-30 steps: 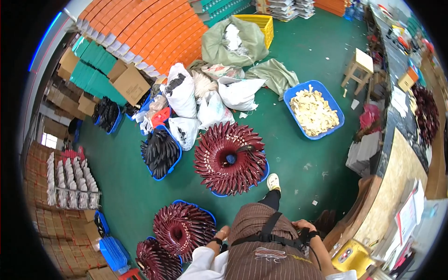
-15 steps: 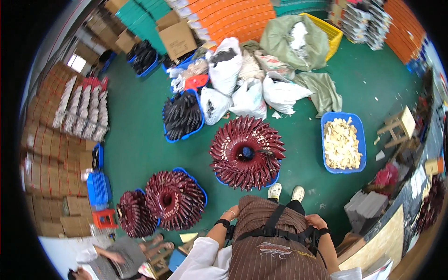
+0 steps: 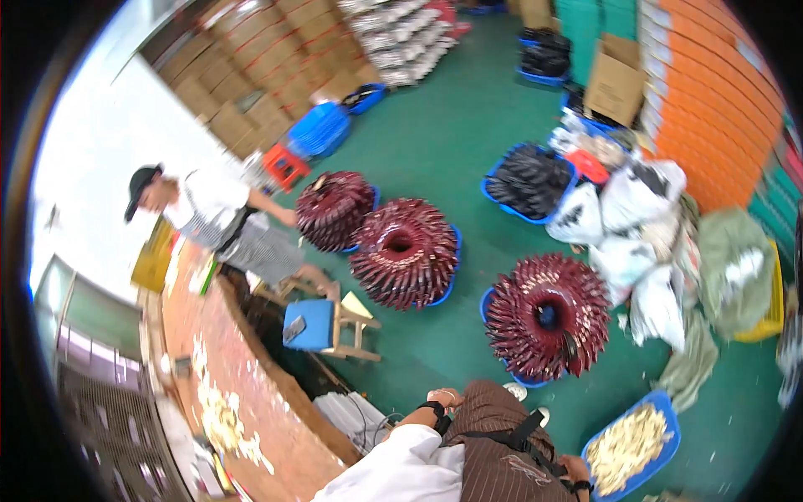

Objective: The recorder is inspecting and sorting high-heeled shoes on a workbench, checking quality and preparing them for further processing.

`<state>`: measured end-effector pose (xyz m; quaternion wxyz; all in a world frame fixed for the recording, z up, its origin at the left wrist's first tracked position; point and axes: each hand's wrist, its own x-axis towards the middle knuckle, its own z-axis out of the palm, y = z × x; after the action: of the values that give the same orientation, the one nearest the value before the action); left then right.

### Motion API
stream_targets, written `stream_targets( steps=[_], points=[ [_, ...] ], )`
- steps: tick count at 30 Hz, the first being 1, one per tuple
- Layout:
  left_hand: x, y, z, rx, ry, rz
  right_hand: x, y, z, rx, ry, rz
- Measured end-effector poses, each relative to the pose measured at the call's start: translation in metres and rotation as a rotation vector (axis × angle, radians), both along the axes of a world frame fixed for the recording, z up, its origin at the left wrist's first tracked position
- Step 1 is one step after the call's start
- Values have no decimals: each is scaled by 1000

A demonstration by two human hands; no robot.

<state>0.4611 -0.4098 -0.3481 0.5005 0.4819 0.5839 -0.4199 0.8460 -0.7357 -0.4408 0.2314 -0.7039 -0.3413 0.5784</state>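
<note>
Turned toward the wearer's left since half a second ago, the view has carried the floor tubs to the right and brought in a long bench (image 3: 251, 368) and a co-worker (image 3: 234, 226) in a cap, previously cut off at the lower edge. Both of the wearer's hands are low at the waist, well apart from each other. Left hand (image 3: 446, 398) is beside the brown pinstriped apron (image 3: 489, 414); whether its fingers are open or closed, I cannot tell. Right hand (image 3: 575, 468), partly hidden, is at the apron's other side, near a blue tub (image 3: 663, 400) of cream-coloured pieces (image 3: 627, 448); its grip cannot be told either. Ahead of the wearer's feet, a ring-shaped stack of glossy maroon pieces (image 3: 580, 322) sits on another blue tub. Two similar maroon stacks (image 3: 372, 259) stand farther off, the farther one beside the co-worker's hand. As for writing, a pale emblem marks the apron, too blurred to read. Small marks on the orange boxes (image 3: 711, 109) and the open brown carton (image 3: 615, 81) are likewise illegible.
</note>
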Motion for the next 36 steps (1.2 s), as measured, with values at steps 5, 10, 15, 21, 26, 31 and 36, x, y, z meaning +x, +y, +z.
stream_targets(
  steps=[5, 10, 15, 21, 26, 31, 36],
  points=[
    [32, 6, 50, 614, -196, 42, 68, 75, 21, -311, 109, -226],
    [129, 13, 154, 941, -721, 21, 40, 227, 188, 278, 51, 79],
    [188, -12, 223, 1066, -1056, 48, -26, 266, 311, 556, 293, 50],
    [192, -29, 252, 1185, -1121, 121, -42, 248, 334, 613, 430, -212],
    [199, -36, 261, 1099, -1330, 138, -47, 228, 352, 703, 545, -395],
    [192, -21, 276, 814, -1402, 192, -55, 230, 361, 708, 502, -439],
    [205, -7, 279, 402, -1499, 162, -47, 216, 374, 713, 522, -432]
  ],
)
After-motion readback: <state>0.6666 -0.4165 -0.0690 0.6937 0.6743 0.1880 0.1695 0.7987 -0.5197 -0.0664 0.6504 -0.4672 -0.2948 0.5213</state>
